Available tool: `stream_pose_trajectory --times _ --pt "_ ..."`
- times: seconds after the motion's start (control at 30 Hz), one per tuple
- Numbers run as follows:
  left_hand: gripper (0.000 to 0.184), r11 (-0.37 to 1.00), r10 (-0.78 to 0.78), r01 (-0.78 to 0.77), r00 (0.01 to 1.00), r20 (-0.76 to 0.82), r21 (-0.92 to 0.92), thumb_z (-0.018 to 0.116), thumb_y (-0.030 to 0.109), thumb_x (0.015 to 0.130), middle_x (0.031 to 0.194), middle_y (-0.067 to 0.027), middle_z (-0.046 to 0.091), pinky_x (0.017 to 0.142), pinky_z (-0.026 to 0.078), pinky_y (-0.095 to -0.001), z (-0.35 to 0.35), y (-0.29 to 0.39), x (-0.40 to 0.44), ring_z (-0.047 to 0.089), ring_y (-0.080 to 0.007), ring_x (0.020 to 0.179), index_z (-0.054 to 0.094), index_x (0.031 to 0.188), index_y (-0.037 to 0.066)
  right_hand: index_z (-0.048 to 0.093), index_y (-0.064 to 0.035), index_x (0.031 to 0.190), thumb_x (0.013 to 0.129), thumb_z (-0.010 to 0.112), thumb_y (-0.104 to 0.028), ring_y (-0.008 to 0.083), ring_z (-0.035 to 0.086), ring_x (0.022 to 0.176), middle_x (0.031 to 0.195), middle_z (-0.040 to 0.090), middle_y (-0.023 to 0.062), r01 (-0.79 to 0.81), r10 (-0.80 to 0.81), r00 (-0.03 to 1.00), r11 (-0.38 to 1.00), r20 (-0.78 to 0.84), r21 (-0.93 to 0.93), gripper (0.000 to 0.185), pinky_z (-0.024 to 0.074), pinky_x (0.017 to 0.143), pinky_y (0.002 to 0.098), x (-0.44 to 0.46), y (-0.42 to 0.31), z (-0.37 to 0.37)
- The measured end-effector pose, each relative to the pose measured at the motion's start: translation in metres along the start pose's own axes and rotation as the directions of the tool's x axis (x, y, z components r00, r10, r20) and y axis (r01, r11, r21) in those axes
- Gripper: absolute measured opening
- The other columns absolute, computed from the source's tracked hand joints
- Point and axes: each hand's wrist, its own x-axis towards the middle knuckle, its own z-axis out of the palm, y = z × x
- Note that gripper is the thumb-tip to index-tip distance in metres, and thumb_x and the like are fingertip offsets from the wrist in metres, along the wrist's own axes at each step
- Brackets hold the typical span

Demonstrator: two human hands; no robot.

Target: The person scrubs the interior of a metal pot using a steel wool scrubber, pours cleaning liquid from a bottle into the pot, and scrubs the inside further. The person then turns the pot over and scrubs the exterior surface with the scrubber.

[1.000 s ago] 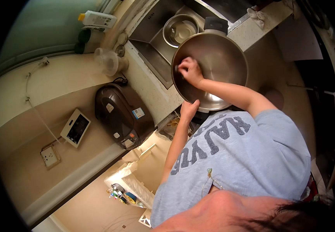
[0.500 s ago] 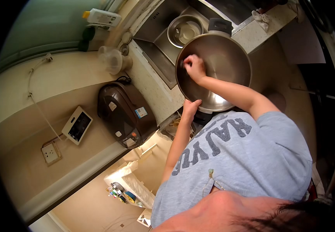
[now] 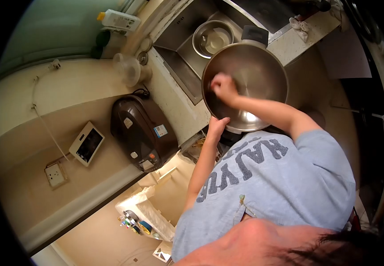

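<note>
Since the earlier frame, the right hand (image 3: 224,87) has been moved slightly lower inside the pot (image 3: 265,73), upper centre, fingers curled, any grasped item indiscernible. The rim is gripped by the left hand (image 3: 217,126). Beside the speckled bench (image 3: 167,91), a brown appliance (image 3: 141,133) is seen centre-left.

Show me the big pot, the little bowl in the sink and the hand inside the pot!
Big pot (image 3: 271,73): head view, bare inner wall, picture's right.
Little bowl (image 3: 197,39): head view, inner wall, picture's left.
Right hand (image 3: 225,88): head view, middle of the hand.
</note>
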Motion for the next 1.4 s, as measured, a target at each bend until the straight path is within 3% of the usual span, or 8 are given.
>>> stream_pose_trajectory --times 0.07,0.2,0.33,0.57,0.67,0.8,0.93,1.4 --pt "0.037 1.0 0.014 -0.015 0.999 -0.045 -0.02 0.062 0.002 0.071 0.101 -0.0076 0.063 0.08 0.047 -0.0306 0.003 -0.003 -0.001 0.061 -0.0176 0.088 0.058 0.107 -0.001 0.061 -0.0058 0.069 0.071 0.062 -0.006 0.0301 0.057 0.068 0.073 0.06 0.011 -0.054 -0.035 0.918 0.976 -0.396 -0.212 0.003 0.0445 0.061 0.0376 0.036 0.006 -0.001" --pt "0.04 0.992 0.115 -0.117 0.992 -0.049 -0.037 0.061 0.001 0.07 0.099 -0.0049 0.062 0.081 0.045 -0.0273 0.008 0.005 -0.003 0.059 -0.0167 0.091 0.056 0.109 -0.001 0.059 -0.0108 0.065 0.068 0.063 -0.007 0.0313 0.052 0.085 0.085 0.059 0.0069 -0.172 0.172 0.985 0.985 -0.018 -0.01 0.007 0.0437 0.075 0.0415 -0.028 -0.033 0.012" --pt "0.04 0.999 0.031 -0.031 0.998 -0.047 -0.018 0.062 0.002 0.071 0.1 -0.0049 0.062 0.081 0.045 -0.0283 0.007 0.008 -0.008 0.058 -0.0173 0.091 0.055 0.111 -0.001 0.058 -0.0062 0.067 0.072 0.062 -0.006 0.0283 0.058 0.065 0.07 0.059 0.0106 -0.193 0.094 0.865 0.969 -0.494 -0.153 0.007 0.0459 0.06 0.0347 0.041 0.019 0.004" --pt "0.044 0.999 0.05 -0.05 0.999 -0.018 -0.006 0.058 -0.001 0.069 0.102 -0.0058 0.061 0.081 0.045 -0.0281 0.005 0.012 0.0 0.058 -0.0174 0.091 0.054 0.113 -0.002 0.064 -0.0093 0.07 0.07 0.064 -0.007 0.0283 0.057 0.076 0.077 0.062 0.0094 -0.128 0.128 0.992 0.974 0.011 0.188 0.002 0.0439 0.078 0.0388 -0.001 0.002 0.02" --pt "0.042 1.0 0.009 -0.009 0.999 -0.045 0.004 0.062 0.002 0.072 0.102 -0.0062 0.062 0.081 0.045 -0.0292 0.004 0.008 -0.002 0.058 -0.0177 0.092 0.055 0.113 -0.001 0.063 -0.005 0.068 0.073 0.064 -0.007 0.0261 0.06 0.068 0.076 0.063 0.0106 -0.176 0.195 0.873 0.981 -0.447 0.084 0.005 0.0471 0.065 0.0353 0.041 0.01 0.019" --pt "0.041 0.979 0.197 -0.199 0.978 -0.072 -0.03 0.06 0.001 0.071 0.101 -0.0049 0.062 0.08 0.045 -0.0284 0.007 0.002 0.002 0.058 -0.0163 0.091 0.055 0.112 -0.001 0.067 -0.0068 0.073 0.069 0.07 -0.01 0.0249 0.06 0.074 0.079 0.064 0.0078 -0.145 0.142 0.988 0.988 0.057 0.059 0.007 0.0468 0.075 0.0333 -0.033 -0.028 0.008" --pt "0.039 1.0 0.013 -0.013 0.999 -0.031 0.018 0.06 0.001 0.07 0.1 -0.0042 0.062 0.08 0.044 -0.0266 0.0 0.002 0.001 0.058 -0.015 0.091 0.057 0.108 0.0 0.064 -0.0015 0.073 0.071 0.068 -0.005 0.0199 0.063 0.069 0.073 0.064 0.0115 -0.178 0.202 0.905 0.979 -0.375 0.099 0.006 0.0478 0.065 0.0295 0.042 0.004 0.017" --pt "0.04 0.98 0.188 -0.191 0.981 -0.056 -0.05 0.06 0.002 0.07 0.1 -0.006 0.062 0.079 0.045 -0.0279 0.002 -0.002 0.007 0.058 -0.0159 0.089 0.056 0.11 -0.002 0.064 -0.0028 0.069 0.072 0.068 -0.007 0.0217 0.061 0.066 0.075 0.064 0.01 -0.01 0.008 0.999 0.998 -0.04 -0.057 0.006 0.0484 0.063 0.0294 -0.015 -0.017 0.014"
